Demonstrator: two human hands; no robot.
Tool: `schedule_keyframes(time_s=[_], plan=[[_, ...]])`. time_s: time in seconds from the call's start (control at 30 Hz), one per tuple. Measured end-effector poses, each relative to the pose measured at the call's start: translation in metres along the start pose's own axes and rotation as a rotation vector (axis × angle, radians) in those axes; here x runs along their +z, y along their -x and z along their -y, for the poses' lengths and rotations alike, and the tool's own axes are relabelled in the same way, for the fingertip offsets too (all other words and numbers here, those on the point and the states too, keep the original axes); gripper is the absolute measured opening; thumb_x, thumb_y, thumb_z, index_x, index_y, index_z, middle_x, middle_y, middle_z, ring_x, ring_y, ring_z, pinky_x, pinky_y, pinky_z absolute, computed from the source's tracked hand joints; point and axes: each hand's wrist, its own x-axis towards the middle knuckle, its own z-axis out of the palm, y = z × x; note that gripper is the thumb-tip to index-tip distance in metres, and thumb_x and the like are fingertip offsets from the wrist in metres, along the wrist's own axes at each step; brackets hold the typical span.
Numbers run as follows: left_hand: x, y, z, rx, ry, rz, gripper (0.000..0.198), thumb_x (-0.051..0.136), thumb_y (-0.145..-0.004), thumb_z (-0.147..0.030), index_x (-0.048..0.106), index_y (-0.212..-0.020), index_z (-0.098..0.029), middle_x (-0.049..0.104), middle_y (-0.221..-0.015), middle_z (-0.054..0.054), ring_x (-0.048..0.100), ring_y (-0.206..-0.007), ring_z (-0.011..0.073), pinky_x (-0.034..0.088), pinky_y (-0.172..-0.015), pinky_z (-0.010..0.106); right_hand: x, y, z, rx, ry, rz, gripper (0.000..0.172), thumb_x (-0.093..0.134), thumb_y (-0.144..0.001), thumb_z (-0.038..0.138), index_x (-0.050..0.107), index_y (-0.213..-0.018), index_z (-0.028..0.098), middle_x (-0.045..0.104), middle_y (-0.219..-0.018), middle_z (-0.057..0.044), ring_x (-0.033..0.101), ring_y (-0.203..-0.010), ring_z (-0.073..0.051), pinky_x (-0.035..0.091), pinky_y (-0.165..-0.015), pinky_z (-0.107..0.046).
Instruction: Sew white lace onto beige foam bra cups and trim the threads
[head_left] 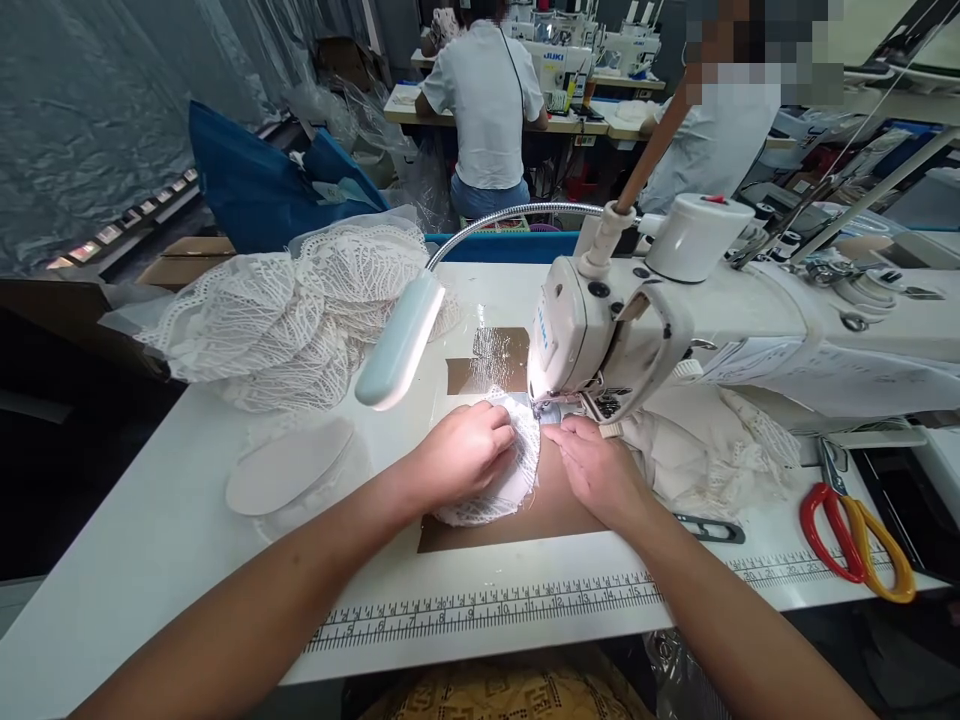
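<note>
Softly, our curled left hand point(472, 450) holds the round white lace piece point(523, 470); whether our half-bent right hand point(596, 465) grips, we cannot tell. Near the white sewing machine point(574, 320), we should keep edges flat.

Lace piece point(525, 475): white, openwork pattern. Sewing machine point(568, 320): white, blue lettering. Lamp head point(399, 345): pale blue-green. Scissors point(847, 530): 2 handle colours, red and orange-yellow. Tabletop point(180, 510): white, black ruler markings point(480, 606).

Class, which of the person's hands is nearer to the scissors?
Right: the right hand is left of the scissors; the left hand is farther left, on the white lace piece.
</note>
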Motion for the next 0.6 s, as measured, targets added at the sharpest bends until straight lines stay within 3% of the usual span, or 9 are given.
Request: schedule_keyframes(time_s=[0.17, 0.4, 0.6], plan=[[0.002, -0.001, 0.003, 0.019, 0.061, 0.004, 0.027, 0.043, -0.094, -0.024, 0.068, -0.099, -0.014, 0.061, -0.084, 0.008, 0.054, -0.075, 0.0195, 0.044, -0.067, 0.032, -0.002, 0.002, 0.000, 0.017, 0.008, 0.034, 0.035, 0.043, -0.085, 0.008, 0.066, -0.110, 0.019, 0.063, -0.093, -0.007, 0.054, -0.072, -0.016, 0.039, -0.063, -0.026], [0.005, -0.001, 0.003, 0.083, 0.008, 0.023, 0.034, 0.042, -0.096, -0.028, 0.061, -0.119, -0.013, 0.060, -0.125, 0.011, 0.057, -0.094, 0.0241, 0.047, -0.078, 0.037, -0.003, 0.000, 0.007, 0.002, 0.036, 0.153, 0.041, 0.038, -0.086, 0.006, 0.063, -0.116, 0.019, 0.062, -0.096, -0.008, 0.055, -0.084, -0.018, 0.038, -0.066, -0.027], [0.010, -0.003, 0.005, 0.123, -0.076, 0.048, 0.038, 0.042, -0.096, -0.031, 0.059, -0.124, -0.012, 0.057, -0.131, 0.011, 0.055, -0.092, 0.0249, 0.046, -0.075, 0.038, -0.002, -0.002, 0.009, 0.018, 0.117, 0.195, 0.039, 0.040, -0.086, 0.007, 0.062, -0.117, 0.018, 0.062, -0.095, -0.008, 0.054, -0.084, -0.019, 0.037, -0.067, -0.028]])
